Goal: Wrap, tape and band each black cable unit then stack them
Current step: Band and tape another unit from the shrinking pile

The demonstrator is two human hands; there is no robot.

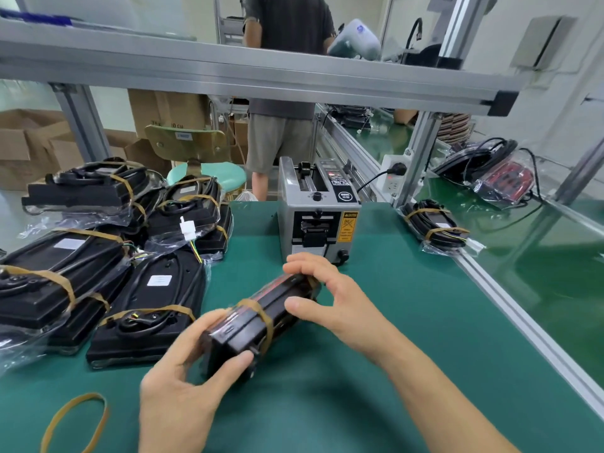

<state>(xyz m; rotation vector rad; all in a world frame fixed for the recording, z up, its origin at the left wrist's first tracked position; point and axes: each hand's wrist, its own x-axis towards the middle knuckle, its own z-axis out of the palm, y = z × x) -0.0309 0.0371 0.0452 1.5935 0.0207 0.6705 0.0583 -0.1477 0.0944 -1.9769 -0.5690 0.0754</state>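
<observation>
Green matting covered the surface (376,338), w/ an aluminium frame rail (228,73) crossing above it. At the far edge, near the middle, stood a grey tape dispenser (318,210). Along the left edge lay a stack of wrapped black cable units (108,256), each in clear plastic w/ tan bands around. One more banded unit (434,227) lay at the right edge, approx. level w/ the dispenser. Near the front left corner a loose rubber band (76,423) lay flat on the mat.

In the centre, both hands held the black cable unit (251,325), wrapped in plastic, one tan band (261,317) already around it. Left hand (183,380) gripped the near end, fingers curled round it. Right hand (330,295) grasped the far end, thumb on the side. Behind the frame a person (284,93) stood, back turned.
</observation>
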